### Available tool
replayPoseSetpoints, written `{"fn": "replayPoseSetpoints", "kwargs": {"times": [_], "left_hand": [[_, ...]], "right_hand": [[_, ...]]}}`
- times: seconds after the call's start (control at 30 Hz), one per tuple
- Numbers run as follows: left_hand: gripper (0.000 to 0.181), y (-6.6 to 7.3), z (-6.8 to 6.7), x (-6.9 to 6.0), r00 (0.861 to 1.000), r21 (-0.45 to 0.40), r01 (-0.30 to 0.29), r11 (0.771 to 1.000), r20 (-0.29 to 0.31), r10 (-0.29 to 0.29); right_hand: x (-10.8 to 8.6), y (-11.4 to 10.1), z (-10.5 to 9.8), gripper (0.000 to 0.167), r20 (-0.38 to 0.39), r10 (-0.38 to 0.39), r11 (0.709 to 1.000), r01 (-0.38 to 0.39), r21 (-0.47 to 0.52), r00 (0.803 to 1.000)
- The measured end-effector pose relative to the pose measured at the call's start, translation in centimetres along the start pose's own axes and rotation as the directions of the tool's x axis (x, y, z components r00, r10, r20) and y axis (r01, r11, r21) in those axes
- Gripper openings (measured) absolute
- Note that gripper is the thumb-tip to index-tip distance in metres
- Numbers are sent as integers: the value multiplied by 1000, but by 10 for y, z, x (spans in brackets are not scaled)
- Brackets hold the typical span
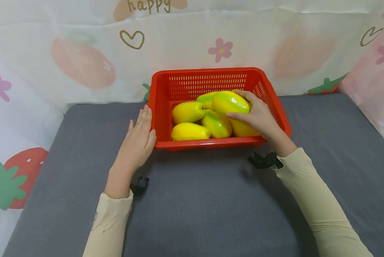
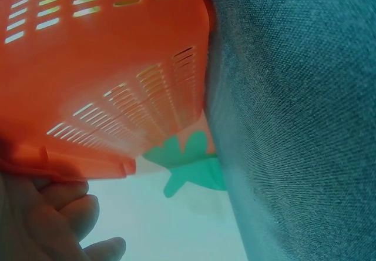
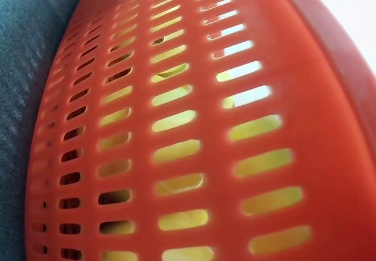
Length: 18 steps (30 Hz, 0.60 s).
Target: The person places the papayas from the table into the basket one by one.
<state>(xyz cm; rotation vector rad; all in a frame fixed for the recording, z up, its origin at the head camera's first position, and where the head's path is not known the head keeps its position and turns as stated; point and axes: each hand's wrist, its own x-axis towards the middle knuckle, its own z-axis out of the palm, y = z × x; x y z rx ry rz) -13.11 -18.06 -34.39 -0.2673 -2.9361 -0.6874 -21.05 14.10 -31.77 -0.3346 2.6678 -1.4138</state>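
A red plastic basket (image 1: 211,143) with slotted walls holds several yellow-green mangoes. My right hand (image 1: 257,114) reaches into it and grips one mango (image 1: 228,101) on top of the pile, thumb on the near side and fingers on the far side. Other mangoes, such as one at the front left (image 1: 190,131), lie beneath and beside it. My left hand (image 1: 135,142) rests with straight fingers against the basket's left side; the left wrist view shows these fingers (image 2: 79,214) at the rim. In the right wrist view the slotted wall (image 3: 217,126) hides the right hand.
The basket stands at the back of a table with a grey cloth (image 1: 208,207). Behind it hangs a pale printed curtain (image 1: 179,46) with fruit, hearts and flowers. Black wrist straps (image 1: 264,160) show below the hands.
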Motion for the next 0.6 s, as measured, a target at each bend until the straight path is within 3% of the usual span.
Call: {"fn": "replayPoseSetpoints", "kwargs": {"times": [0.23, 0.4, 0.6], "left_hand": [[65, -1, 0, 0, 1000, -2, 3, 1000, 0, -3], [65, -2, 0, 0, 1000, -1, 3, 1000, 2, -3], [65, -3, 1, 0, 1000, -2, 7, 1000, 6, -7]], "right_hand": [[3, 2, 0, 82, 28, 27, 1000, -28, 14, 999], [1, 1, 0, 80, -5, 34, 997, -34, 65, 999], [-2, 4, -2, 70, -75, 3, 999, 0, 43, 997]]}}
